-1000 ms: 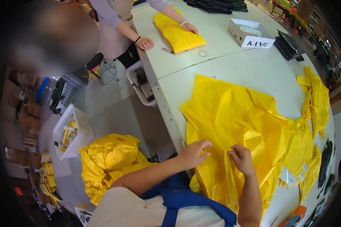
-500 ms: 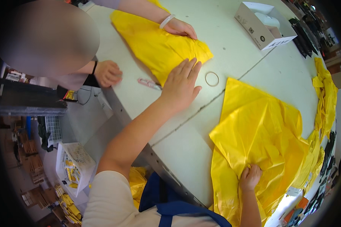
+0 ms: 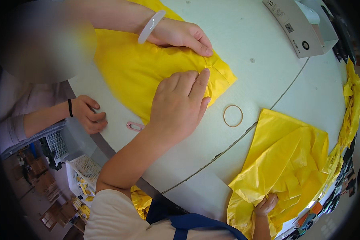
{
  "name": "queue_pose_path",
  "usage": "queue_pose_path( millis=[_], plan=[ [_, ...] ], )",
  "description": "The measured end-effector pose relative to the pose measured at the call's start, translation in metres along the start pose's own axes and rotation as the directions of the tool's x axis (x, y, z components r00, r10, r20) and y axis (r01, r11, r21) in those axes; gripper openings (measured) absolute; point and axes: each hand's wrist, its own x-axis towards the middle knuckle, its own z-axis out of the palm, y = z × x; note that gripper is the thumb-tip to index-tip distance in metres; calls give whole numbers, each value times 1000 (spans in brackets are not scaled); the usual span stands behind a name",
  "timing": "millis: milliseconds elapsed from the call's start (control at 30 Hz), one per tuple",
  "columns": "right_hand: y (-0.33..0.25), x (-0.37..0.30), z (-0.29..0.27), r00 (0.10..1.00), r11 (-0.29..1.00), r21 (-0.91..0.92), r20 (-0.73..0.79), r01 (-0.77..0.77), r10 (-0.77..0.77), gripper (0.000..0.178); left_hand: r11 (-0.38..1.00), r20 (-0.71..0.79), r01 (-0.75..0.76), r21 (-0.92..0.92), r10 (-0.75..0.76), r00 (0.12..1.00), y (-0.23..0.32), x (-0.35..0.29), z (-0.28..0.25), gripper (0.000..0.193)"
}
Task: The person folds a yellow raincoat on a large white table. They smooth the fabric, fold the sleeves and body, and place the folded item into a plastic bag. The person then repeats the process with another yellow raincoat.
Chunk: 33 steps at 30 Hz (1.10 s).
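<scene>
My left hand (image 3: 178,100) rests on a shiny yellow cloth piece (image 3: 128,64) on the white table. Its fingers are bent, the index fingertip touches the cloth near a stitched end, and the thumb stands apart. Just beyond it, a co-worker's hand (image 3: 184,36) with a white bangle presses or pinches the same cloth. At the lower right, my right hand (image 3: 267,205) is closed on a crumpled second yellow cloth piece (image 3: 292,160). A thin tan ring (image 3: 233,116) lies between the two pieces. Partly under the first cloth's edge is a small pink-handled tool (image 3: 135,126).
The co-worker's other hand (image 3: 90,114), with a black wristband, is at the table's left edge. A white box (image 3: 298,30) stands at the far right. More yellow cloth (image 3: 350,108) lies along the right edge. Below the table at left is a white basket (image 3: 84,172).
My left hand has gone from lying flat to bent fingers on the cloth. The co-worker leans closer, and their wristband hand shows lower left. The view has shifted; my right hand keeps its grip.
</scene>
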Motion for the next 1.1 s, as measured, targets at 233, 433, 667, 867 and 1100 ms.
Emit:
queue_pose_path(
  millis=[233, 433, 667, 867, 1100],
  plan=[
    [9, -7, 1, 997, 999, 2, 58, -47, 47, 31, 997, -62, -38, 72, 42, 997, -2, 3, 11, 36],
    [10, -10, -2, 996, 999, 1, 80, -40, 40, 28, 978, -145, -127, 165, 152, 978, -4, 3, 20, 29],
    [7, -5, -2, 1000, 999, 42, 12, -10, 9, 17, 992, -74, -81, 99, 89, 993, 5, -7, 16, 30],
    [6, -7, -5, 998, 996, 90, -62, 20, -14, 13, 999, -162, 41, -7, -42, 986, 8, -11, 14, 32],
    [17, -14, 3, 990, 994, 102, -141, 45, -30, 14, 980, -22, 182, 81, -180, 983, 41, -9, 1, 32]
  ],
)
